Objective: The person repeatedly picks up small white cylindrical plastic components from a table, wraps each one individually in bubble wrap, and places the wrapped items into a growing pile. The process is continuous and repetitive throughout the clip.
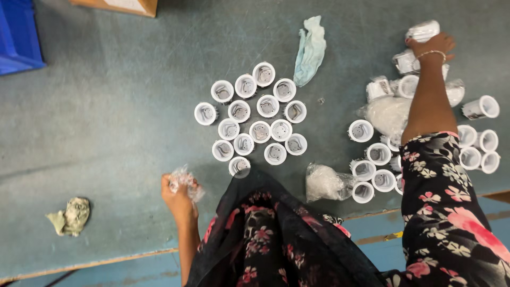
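Head view, left hand: (pixel 179 195) lower left of centre, closed around a crumpled clear plastic wrapper (pixel 186 180).
Head view, right hand: (pixel 433 47) upper right of frame, bracelet at wrist, fingers curled over a wrapped white cup (pixel 423 31) at the top of a loose pile.
Wrapper handling: probably very light, soft, crinkly and slippery; holds best balled in the fist.
Wrapped cup handling: likely light, stiff plastic, film making it slick; best taken around the side wall, not by the loose film.
Unwrapped cups: (pixel 260 118) centre of frame, standing mouth-up, packed touching in a tight cluster on the grey-green bench (pixel 117 106).
Other cups: (pixel 372 170) right of centre, some upright, some on their sides, among empty wrappers.
Pale blue cloth: (pixel 311 48) upper centre, apart from the cluster.
Crumpled greenish rag: (pixel 70 216) lower left.
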{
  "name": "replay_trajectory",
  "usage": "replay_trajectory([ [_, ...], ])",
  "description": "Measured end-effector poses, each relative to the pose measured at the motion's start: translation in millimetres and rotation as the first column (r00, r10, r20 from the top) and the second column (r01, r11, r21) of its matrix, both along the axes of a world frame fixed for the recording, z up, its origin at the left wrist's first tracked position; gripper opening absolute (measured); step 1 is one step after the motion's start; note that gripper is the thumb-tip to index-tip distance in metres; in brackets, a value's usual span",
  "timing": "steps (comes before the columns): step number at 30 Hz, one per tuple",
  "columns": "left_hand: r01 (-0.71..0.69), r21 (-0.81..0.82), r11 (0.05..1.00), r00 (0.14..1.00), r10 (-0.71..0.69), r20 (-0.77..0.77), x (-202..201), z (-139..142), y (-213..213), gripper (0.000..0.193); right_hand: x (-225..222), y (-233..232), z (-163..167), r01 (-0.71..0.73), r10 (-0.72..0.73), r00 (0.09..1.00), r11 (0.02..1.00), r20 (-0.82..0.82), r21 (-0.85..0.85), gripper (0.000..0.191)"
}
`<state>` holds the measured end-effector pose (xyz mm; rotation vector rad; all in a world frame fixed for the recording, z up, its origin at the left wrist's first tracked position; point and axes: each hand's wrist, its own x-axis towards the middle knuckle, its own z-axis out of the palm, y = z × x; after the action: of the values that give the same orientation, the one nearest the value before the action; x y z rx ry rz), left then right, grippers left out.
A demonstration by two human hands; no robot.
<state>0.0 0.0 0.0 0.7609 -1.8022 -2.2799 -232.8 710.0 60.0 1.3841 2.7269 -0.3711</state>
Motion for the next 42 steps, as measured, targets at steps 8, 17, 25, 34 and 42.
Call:
replay_trajectory([
  [8,0.139,0.122,0.983,0.989,-0.144,0.037,-27.6,92.7,60.7,0.035,-2.4,-34.9,-14.6,-0.436,0.545,0.806,0.811,-0.232,0.391,0.078],
  [17,0.622,-0.079,0.779,0.781,-0.625,-0.021,23.2,110.8,80.8,0.044,179.7,-303.0,38.2,-0.949,0.857,0.149,0.265,-0.493,0.174,0.062],
  [25,0.653,0.364,0.664,0.728,-0.683,-0.061,103.7,86.7,71.9,0.055,358.4,-479.9,97.2,-0.907,0.584,0.361,0.401,-0.727,-0.129,0.033],
  [34,0.424,0.670,0.609,0.848,-0.527,-0.057,170.2,75.1,68.2,0.047,411.1,-466.5,134.1,-0.857,0.694,0.501,0.314,-0.517,-0.408,0.052],
  [42,0.458,0.706,0.540,0.836,-0.533,-0.135,181.3,84.7,44.5,0.043,414.6,-432.9,140.4,-0.931,0.622,0.293,0.015,-0.726,-0.363,0.027],
])
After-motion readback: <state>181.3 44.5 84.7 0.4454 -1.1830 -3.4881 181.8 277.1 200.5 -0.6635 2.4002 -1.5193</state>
